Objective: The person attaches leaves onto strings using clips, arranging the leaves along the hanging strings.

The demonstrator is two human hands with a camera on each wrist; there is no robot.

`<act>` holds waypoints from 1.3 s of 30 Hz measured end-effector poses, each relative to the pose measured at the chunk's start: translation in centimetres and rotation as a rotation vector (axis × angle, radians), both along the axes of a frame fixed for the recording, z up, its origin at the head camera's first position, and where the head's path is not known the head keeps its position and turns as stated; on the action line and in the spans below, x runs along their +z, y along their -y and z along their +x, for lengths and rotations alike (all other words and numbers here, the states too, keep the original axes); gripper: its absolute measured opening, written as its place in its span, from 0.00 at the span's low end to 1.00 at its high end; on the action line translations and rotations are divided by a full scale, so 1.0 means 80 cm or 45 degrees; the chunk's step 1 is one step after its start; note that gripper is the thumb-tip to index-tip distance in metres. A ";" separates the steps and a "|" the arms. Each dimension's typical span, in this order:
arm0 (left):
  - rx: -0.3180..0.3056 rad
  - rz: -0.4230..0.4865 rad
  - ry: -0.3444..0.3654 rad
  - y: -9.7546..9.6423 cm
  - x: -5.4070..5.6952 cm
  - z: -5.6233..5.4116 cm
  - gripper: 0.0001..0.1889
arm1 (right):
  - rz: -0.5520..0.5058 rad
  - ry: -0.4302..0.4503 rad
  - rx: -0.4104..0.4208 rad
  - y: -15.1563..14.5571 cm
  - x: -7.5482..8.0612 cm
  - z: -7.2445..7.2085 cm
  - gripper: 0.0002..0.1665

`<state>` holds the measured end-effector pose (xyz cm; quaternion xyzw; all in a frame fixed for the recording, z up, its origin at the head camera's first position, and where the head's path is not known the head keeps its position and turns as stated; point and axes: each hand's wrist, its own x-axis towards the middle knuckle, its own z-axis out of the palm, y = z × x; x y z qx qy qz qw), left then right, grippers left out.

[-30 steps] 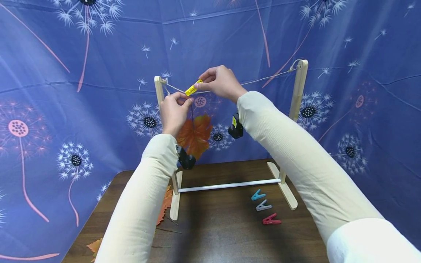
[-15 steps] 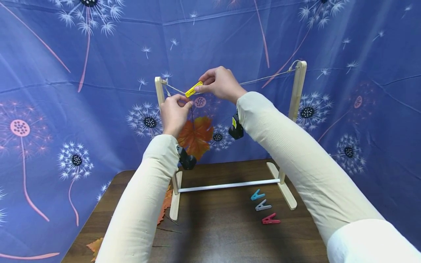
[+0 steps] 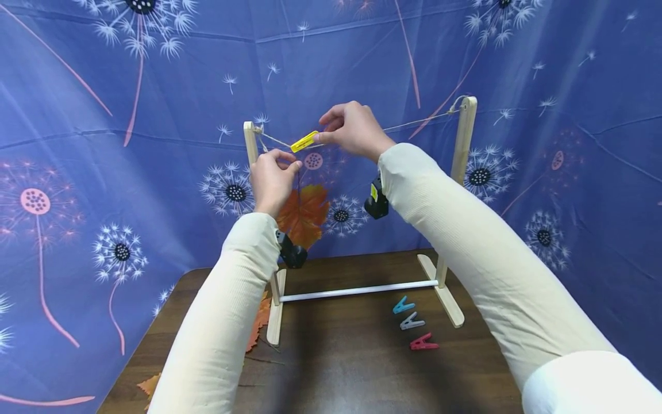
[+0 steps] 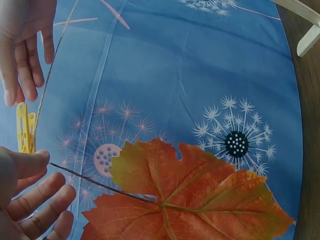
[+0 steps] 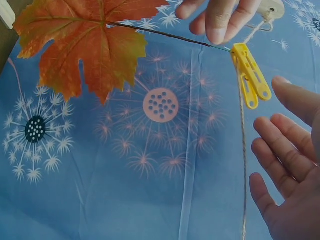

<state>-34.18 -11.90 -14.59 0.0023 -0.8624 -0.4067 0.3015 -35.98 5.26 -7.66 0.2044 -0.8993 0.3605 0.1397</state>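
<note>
A yellow clothespin (image 5: 251, 76) is clipped on the thin string (image 5: 243, 150) near its left end. The stem (image 5: 165, 35) of an orange leaf (image 4: 185, 195) runs up to the pin's gripping end, and the leaf hangs below the string. My left hand (image 3: 272, 177) is at the stem's top, thumb and forefinger close beside it; in the right wrist view the stem shows unbroken past these fingertips. To the right, my right hand (image 3: 354, 131) has its fingers loosely spread. A gap separates them from the pin's handles in the right wrist view.
Two wooden posts, left (image 3: 250, 144) and right (image 3: 462, 144), carry the string; a white rod (image 3: 357, 291) joins them low down. Blue (image 3: 403, 305), grey (image 3: 411, 321) and red (image 3: 424, 342) clothespins lie on the brown table (image 3: 351, 368). More leaves (image 3: 258, 325) lie at left.
My right hand has drawn back slightly right, letting go of the yellow clothespin. My left thumb and forefinger have parted a little. The leaf has swung slightly left.
</note>
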 end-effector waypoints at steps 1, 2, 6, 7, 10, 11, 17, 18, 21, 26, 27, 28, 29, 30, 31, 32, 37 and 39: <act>-0.002 0.002 0.000 0.000 0.000 0.000 0.11 | -0.008 -0.007 -0.003 -0.002 0.001 0.001 0.24; -0.007 0.002 0.000 0.000 -0.001 0.000 0.11 | -0.012 -0.017 -0.008 -0.004 0.002 0.002 0.24; -0.035 0.009 -0.009 0.002 -0.001 0.002 0.11 | -0.036 -0.037 -0.013 -0.012 0.003 0.008 0.24; -0.045 0.013 -0.016 0.003 -0.002 0.003 0.11 | -0.044 -0.042 -0.012 -0.013 0.003 0.010 0.24; -0.071 0.022 -0.031 0.006 -0.001 0.005 0.11 | -0.087 -0.041 -0.015 -0.018 0.003 0.013 0.24; -0.078 0.025 -0.034 0.006 0.000 0.006 0.11 | -0.105 -0.036 -0.018 -0.019 0.003 0.014 0.25; -0.108 0.037 -0.046 0.011 0.002 0.010 0.12 | -0.216 0.006 -0.031 -0.032 0.000 0.018 0.27; -0.119 0.036 -0.046 0.013 0.002 0.010 0.12 | -0.227 0.016 -0.031 -0.035 -0.001 0.019 0.27; -0.169 0.049 -0.054 0.016 -0.001 0.011 0.12 | -0.255 0.044 -0.019 -0.044 -0.007 0.023 0.27; -0.225 0.066 -0.061 0.023 -0.005 0.016 0.13 | -0.289 0.088 0.008 -0.058 -0.015 0.029 0.27; -0.230 0.066 -0.065 0.025 -0.006 0.017 0.13 | -0.293 0.094 0.010 -0.061 -0.017 0.030 0.27; -0.228 0.061 -0.066 0.027 -0.007 0.017 0.13 | -0.296 0.099 0.011 -0.063 -0.018 0.030 0.27; -0.229 0.061 -0.067 0.029 -0.008 0.018 0.13 | -0.300 0.102 0.012 -0.065 -0.020 0.031 0.27; -0.230 0.058 -0.067 0.031 -0.009 0.020 0.13 | -0.305 0.105 0.012 -0.067 -0.021 0.031 0.26; -0.235 0.059 -0.066 0.033 -0.011 0.021 0.13 | -0.311 0.106 0.013 -0.068 -0.022 0.032 0.26; -0.239 0.063 -0.065 0.035 -0.012 0.021 0.13 | -0.316 0.104 0.017 -0.070 -0.024 0.032 0.26; -0.254 0.078 -0.050 0.047 -0.021 0.026 0.13 | -0.320 0.093 0.033 -0.074 -0.034 0.036 0.26; -0.244 0.072 -0.051 0.052 -0.024 0.028 0.13 | -0.319 0.096 0.041 -0.076 -0.038 0.037 0.26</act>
